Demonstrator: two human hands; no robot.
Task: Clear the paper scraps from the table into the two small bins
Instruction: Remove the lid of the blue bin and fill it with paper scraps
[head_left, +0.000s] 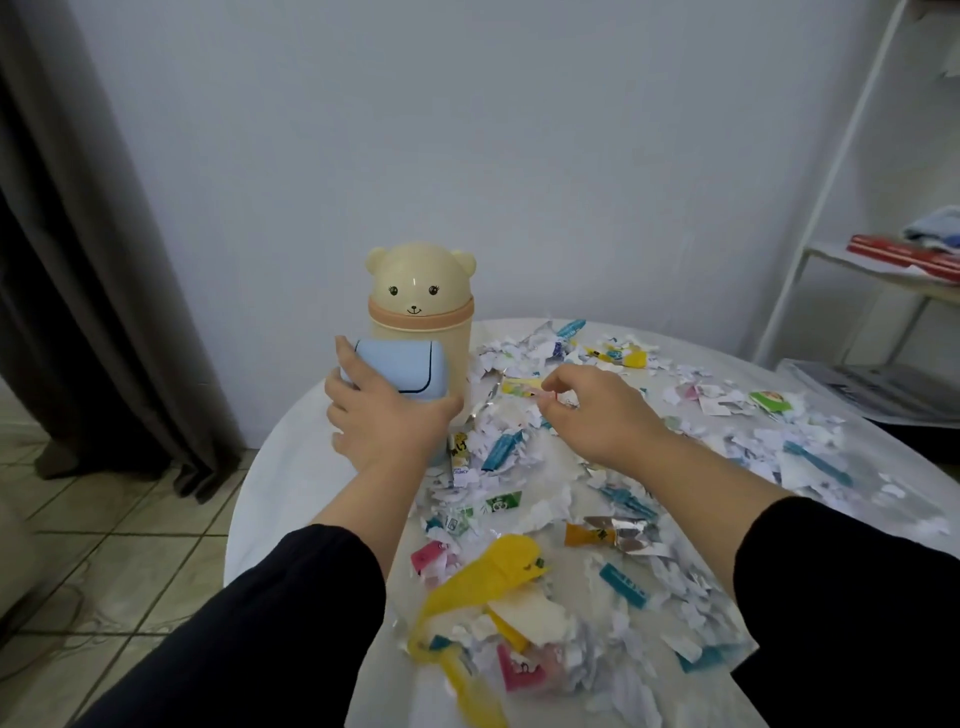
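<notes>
Blue bin (402, 376) in left hand's (387, 426) grasp; right hand (597, 410) pinching a small scrap (549, 396).

We count two bins: one cream bear-shaped bin (420, 332) and, just in front of it, one pale blue bin (397, 376). We count two hands: one left hand (387, 415) on the blue bin and one right hand (597, 410) to the right of the bear bin. One round white table (291, 467) bears them. The paper scraps (545, 499) right of the bear bin are too many for us to count; one large yellow wrapper (493, 571) lies nearest us.
</notes>
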